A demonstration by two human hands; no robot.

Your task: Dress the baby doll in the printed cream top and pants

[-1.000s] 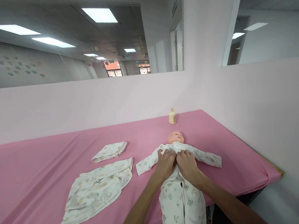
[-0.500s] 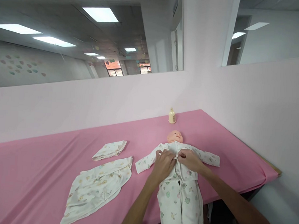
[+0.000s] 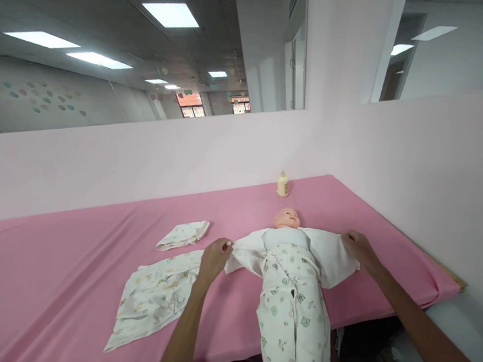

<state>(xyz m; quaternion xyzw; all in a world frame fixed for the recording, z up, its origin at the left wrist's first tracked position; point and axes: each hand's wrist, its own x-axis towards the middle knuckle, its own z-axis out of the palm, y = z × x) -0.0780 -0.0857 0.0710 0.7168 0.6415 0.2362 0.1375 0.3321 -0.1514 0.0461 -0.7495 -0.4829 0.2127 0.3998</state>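
A baby doll (image 3: 287, 218) lies face up on the pink table cover (image 3: 74, 257), its legs in printed white trousers (image 3: 292, 311) that hang over the front edge. The doll's white top (image 3: 331, 259) is spread open to both sides, showing the pale torso. My left hand (image 3: 214, 257) is closed on the left flap of the top, pulled out to the left. My right hand (image 3: 355, 247) grips the right flap, pulled out to the right.
A printed baby garment (image 3: 154, 299) lies flat left of the doll, with a small folded cloth (image 3: 183, 235) behind it. A small cream bottle (image 3: 283, 184) stands near the back wall. Pink walls close the table at the back and right.
My hands were together at the doll's chest on the closed top. They have moved apart, left and right, pulling the top open and baring the torso.
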